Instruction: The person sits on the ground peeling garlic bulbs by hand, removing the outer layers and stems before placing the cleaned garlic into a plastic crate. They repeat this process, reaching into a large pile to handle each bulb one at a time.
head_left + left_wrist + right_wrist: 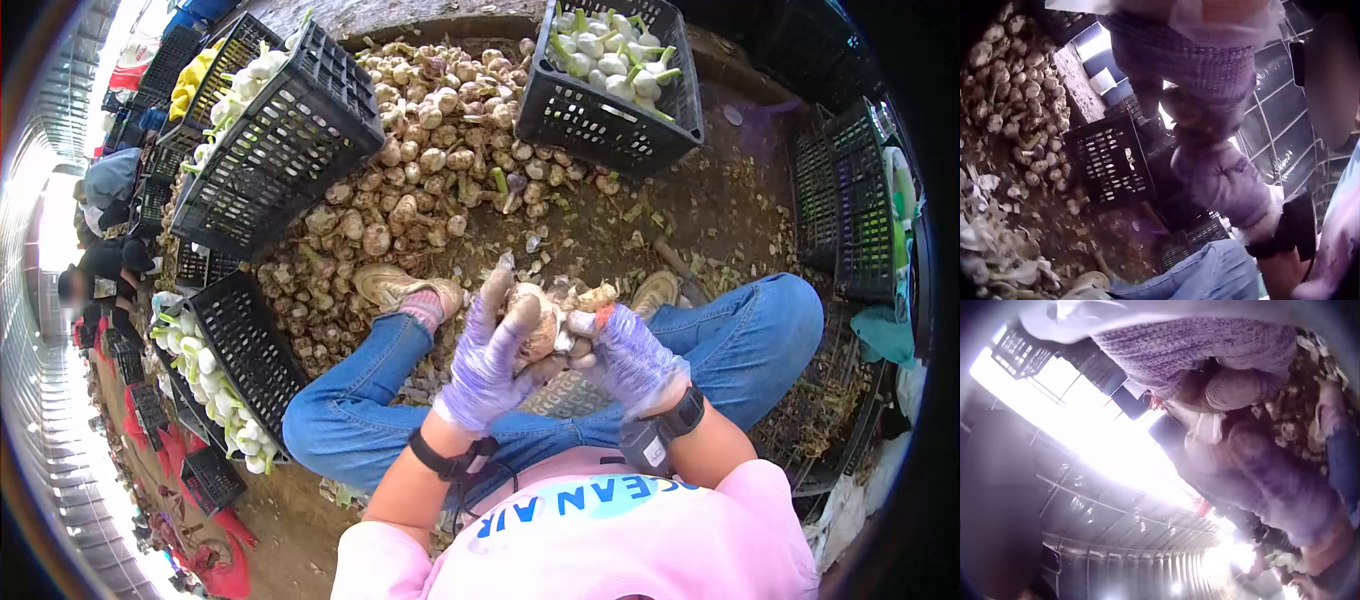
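Note:
Both hands wear purple knit gloves with soiled fingers. In the head view the left hand point(492, 362) grips a brownish garlic bulb point(540, 322) between thumb and fingers, above the lap. Close on its right, the right hand point(628, 352) has its fingers curled round the stem side of the garlic, where a pale stub shows. The wrist views show the two gloved hands almost touching, the left hand point(1272, 481) and the right hand point(1225, 184); the bulb is mostly hidden there.
Unpeeled garlic point(430, 150) is heaped on the ground ahead. Black crates of white garlic stand at the upper right point(610, 120), upper left point(290, 140) and left point(250, 350). Empty-looking crates point(840, 200) are at the far right. Crossed legs in jeans frame the hands.

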The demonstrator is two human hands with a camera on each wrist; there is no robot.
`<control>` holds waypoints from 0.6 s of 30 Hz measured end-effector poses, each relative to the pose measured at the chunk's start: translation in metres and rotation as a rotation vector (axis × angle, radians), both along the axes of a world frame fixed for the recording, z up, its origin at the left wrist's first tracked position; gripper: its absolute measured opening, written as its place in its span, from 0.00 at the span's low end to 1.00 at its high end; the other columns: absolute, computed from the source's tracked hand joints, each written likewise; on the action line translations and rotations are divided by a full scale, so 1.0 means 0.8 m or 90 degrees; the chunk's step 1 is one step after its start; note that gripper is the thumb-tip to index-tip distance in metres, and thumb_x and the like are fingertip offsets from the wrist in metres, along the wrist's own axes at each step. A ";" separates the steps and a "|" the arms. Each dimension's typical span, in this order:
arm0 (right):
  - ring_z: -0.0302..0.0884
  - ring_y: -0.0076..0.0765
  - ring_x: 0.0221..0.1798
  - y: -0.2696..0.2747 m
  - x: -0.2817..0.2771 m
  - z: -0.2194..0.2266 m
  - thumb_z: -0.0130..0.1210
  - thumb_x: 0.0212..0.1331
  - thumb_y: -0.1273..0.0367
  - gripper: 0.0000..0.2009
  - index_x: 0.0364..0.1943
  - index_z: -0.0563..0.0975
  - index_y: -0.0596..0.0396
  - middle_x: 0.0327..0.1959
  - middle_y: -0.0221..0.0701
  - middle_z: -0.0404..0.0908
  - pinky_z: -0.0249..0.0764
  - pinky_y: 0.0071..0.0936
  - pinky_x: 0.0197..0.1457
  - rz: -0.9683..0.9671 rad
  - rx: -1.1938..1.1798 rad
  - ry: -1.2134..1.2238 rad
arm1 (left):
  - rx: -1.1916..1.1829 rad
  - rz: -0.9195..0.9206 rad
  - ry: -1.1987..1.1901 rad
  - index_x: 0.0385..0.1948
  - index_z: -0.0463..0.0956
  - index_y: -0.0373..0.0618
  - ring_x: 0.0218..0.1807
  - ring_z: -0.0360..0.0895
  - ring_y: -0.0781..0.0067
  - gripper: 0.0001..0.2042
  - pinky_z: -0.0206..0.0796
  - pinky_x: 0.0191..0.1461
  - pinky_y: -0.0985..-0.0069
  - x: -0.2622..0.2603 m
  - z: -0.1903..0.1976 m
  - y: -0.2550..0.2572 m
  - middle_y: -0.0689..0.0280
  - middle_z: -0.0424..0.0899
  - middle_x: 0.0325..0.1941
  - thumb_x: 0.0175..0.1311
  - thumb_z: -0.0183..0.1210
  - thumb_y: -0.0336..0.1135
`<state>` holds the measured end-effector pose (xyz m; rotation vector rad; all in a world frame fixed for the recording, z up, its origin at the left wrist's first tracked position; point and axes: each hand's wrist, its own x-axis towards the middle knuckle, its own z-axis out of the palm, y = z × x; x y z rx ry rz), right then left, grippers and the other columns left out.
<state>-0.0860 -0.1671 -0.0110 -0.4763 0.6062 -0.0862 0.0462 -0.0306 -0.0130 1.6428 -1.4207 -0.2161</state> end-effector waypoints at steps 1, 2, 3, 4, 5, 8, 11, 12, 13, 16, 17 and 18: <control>0.68 0.14 0.26 -0.006 0.001 0.010 0.55 0.57 0.66 0.08 0.34 0.76 0.55 0.26 0.23 0.74 0.62 0.12 0.27 0.062 -0.082 0.031 | -0.020 -0.029 0.020 0.63 0.57 0.50 0.63 0.62 0.47 0.41 0.61 0.61 0.63 0.007 -0.003 -0.003 0.49 0.57 0.65 0.42 0.70 0.35; 0.70 0.16 0.28 -0.011 0.007 0.037 0.58 0.55 0.65 0.10 0.36 0.77 0.56 0.26 0.22 0.74 0.66 0.16 0.29 0.091 -0.111 -0.012 | -0.040 -0.046 0.084 0.61 0.59 0.47 0.61 0.65 0.52 0.38 0.60 0.61 0.63 0.006 0.006 -0.007 0.50 0.63 0.61 0.45 0.69 0.37; 0.70 0.16 0.28 -0.015 0.003 0.028 0.58 0.55 0.65 0.10 0.36 0.77 0.56 0.26 0.22 0.74 0.66 0.16 0.29 0.089 -0.106 -0.010 | -0.036 -0.047 0.086 0.61 0.59 0.47 0.61 0.65 0.52 0.38 0.60 0.61 0.63 0.001 0.001 -0.008 0.50 0.63 0.61 0.45 0.69 0.37; 0.73 0.20 0.33 -0.021 -0.002 0.017 0.59 0.54 0.66 0.11 0.39 0.76 0.57 0.32 0.26 0.77 0.69 0.19 0.36 0.147 -0.218 -0.053 | 0.018 0.031 0.279 0.59 0.61 0.46 0.53 0.71 0.57 0.33 0.66 0.53 0.66 -0.006 -0.003 -0.012 0.52 0.68 0.57 0.50 0.64 0.44; 0.76 0.23 0.39 -0.026 -0.004 0.012 0.60 0.53 0.68 0.13 0.42 0.75 0.58 0.39 0.30 0.79 0.72 0.22 0.42 0.205 -0.330 -0.098 | 0.072 0.113 0.470 0.57 0.63 0.45 0.45 0.77 0.61 0.30 0.72 0.45 0.69 -0.009 -0.002 -0.015 0.54 0.72 0.52 0.55 0.60 0.51; 0.75 0.24 0.41 -0.042 -0.005 0.008 0.61 0.52 0.67 0.15 0.43 0.74 0.58 0.40 0.32 0.78 0.72 0.23 0.45 0.271 -0.755 -0.168 | 0.274 0.104 1.050 0.54 0.64 0.44 0.19 0.74 0.73 0.37 0.62 0.14 0.80 -0.002 -0.025 -0.013 0.63 0.78 0.40 0.56 0.41 0.70; 0.75 0.25 0.43 -0.029 -0.003 -0.019 0.59 0.54 0.67 0.17 0.47 0.71 0.57 0.39 0.31 0.77 0.72 0.23 0.47 0.210 -0.665 -0.153 | 0.365 0.074 1.218 0.57 0.61 0.43 0.25 0.76 0.76 0.40 0.66 0.17 0.81 -0.002 -0.023 -0.015 0.62 0.76 0.43 0.54 0.42 0.72; 0.74 0.25 0.44 -0.029 -0.005 -0.027 0.59 0.55 0.66 0.18 0.48 0.70 0.57 0.41 0.31 0.77 0.72 0.23 0.48 0.178 -0.496 -0.130 | 0.267 0.126 0.970 0.57 0.61 0.42 0.32 0.76 0.75 0.39 0.68 0.23 0.82 -0.016 -0.001 -0.020 0.60 0.74 0.47 0.55 0.44 0.70; 0.74 0.26 0.46 -0.030 -0.008 -0.030 0.58 0.56 0.65 0.19 0.49 0.69 0.56 0.42 0.30 0.76 0.71 0.23 0.48 0.141 -0.331 -0.103 | 0.169 0.163 0.721 0.57 0.61 0.41 0.39 0.76 0.74 0.39 0.71 0.29 0.82 -0.028 0.010 -0.025 0.59 0.71 0.50 0.55 0.46 0.68; 0.72 0.25 0.48 -0.021 -0.018 -0.014 0.56 0.55 0.65 0.24 0.56 0.66 0.54 0.47 0.28 0.74 0.71 0.24 0.51 0.151 -0.121 -0.086 | 0.235 0.091 0.714 0.55 0.62 0.39 0.45 0.73 0.73 0.35 0.66 0.50 0.78 -0.025 -0.002 -0.012 0.61 0.73 0.46 0.56 0.54 0.61; 0.72 0.24 0.48 -0.021 -0.019 0.000 0.56 0.54 0.66 0.25 0.57 0.65 0.54 0.48 0.28 0.74 0.70 0.24 0.51 0.138 -0.012 -0.119 | 0.289 0.070 0.791 0.54 0.63 0.39 0.44 0.74 0.74 0.34 0.66 0.49 0.78 -0.016 0.010 -0.009 0.62 0.74 0.44 0.57 0.54 0.60; 0.72 0.24 0.48 -0.016 -0.019 0.002 0.56 0.54 0.66 0.25 0.57 0.65 0.54 0.48 0.28 0.74 0.70 0.24 0.51 0.137 -0.009 -0.120 | 0.219 0.090 0.809 0.53 0.64 0.41 0.39 0.75 0.77 0.32 0.69 0.39 0.81 -0.016 0.003 -0.011 0.64 0.76 0.40 0.56 0.55 0.60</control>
